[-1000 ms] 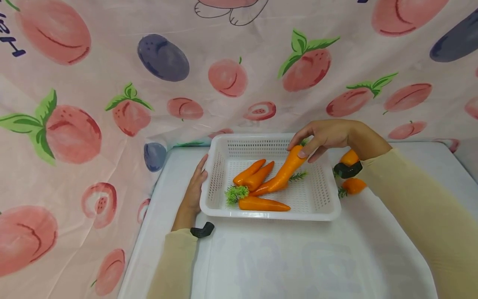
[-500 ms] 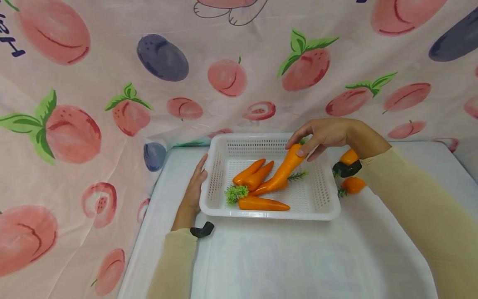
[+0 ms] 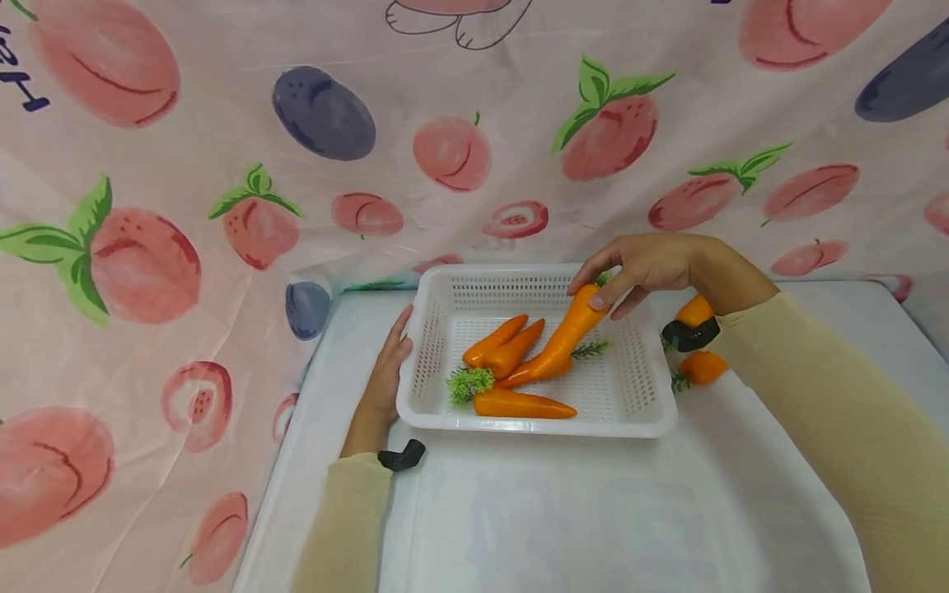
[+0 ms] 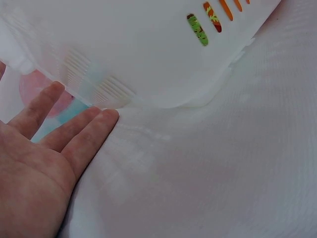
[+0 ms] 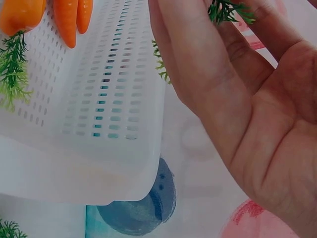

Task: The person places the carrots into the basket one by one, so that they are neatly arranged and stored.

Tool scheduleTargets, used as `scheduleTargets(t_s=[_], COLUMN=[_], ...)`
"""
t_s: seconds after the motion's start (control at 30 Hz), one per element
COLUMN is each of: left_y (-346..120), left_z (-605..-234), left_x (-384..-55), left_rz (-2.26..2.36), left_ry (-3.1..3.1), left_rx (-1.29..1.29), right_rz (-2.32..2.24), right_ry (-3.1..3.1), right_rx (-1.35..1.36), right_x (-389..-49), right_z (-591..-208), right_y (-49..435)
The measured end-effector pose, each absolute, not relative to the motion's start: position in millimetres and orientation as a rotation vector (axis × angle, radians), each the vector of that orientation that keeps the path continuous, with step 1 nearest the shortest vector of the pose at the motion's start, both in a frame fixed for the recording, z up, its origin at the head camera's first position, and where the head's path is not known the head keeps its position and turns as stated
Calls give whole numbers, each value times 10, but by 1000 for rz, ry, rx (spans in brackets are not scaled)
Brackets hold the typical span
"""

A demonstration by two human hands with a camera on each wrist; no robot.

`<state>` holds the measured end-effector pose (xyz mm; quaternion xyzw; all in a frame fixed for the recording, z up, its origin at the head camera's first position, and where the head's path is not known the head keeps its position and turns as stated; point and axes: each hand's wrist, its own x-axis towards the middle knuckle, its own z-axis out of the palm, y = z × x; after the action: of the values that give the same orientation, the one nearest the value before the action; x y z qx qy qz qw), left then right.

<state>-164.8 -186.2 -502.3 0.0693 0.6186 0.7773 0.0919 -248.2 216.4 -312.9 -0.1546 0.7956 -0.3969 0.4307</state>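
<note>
A white perforated plastic basket [image 3: 537, 427] holds several orange carrots. My right hand [image 3: 645, 268] pinches the thick top end of one carrot [image 3: 567, 336], which slants down to the left with its thin tip among the others. Green leaves show under that hand in the right wrist view. Two carrots [image 3: 504, 350] lie side by side at the basket's left, near a green leafy tuft [image 3: 470, 385]. Another carrot [image 3: 525, 404] lies along the near wall. My left hand [image 3: 384, 375] rests against the basket's left side, its fingers extended along the outer wall in the left wrist view.
Outside the basket to the right, two more orange carrots lie on the white table [image 3: 563, 519], one [image 3: 694, 312] behind the other [image 3: 703, 368], partly behind the right wrist strap [image 3: 691, 335]. A fruit-printed cloth [image 3: 445, 99] hangs behind and at the left.
</note>
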Motion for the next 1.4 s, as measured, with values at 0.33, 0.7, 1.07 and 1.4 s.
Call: scheduleTargets(t_s=[0.33,0.7,1.07,1.4], left_y=[-1870,-1865,-1831,-1877], left_z=[-5031,-5019,-5024,-4982], left_x=[-1644,-1657,-1700,-1665], left_rz=[2320,2324,2319,2310], left_ry=[1825,1814,1800,1831], left_rx=[202,206,205,214], right_rz=[-1025,-1050,-1085,-1198], right_ry=[1967,1967,2013,1917], right_rx=[-318,-278,-138,169], right_x=[-2484,-2486,-2516,-2541], right_z=[-3136,-3139,-3294,-3618], right_y=[2181,2362,3159,3873])
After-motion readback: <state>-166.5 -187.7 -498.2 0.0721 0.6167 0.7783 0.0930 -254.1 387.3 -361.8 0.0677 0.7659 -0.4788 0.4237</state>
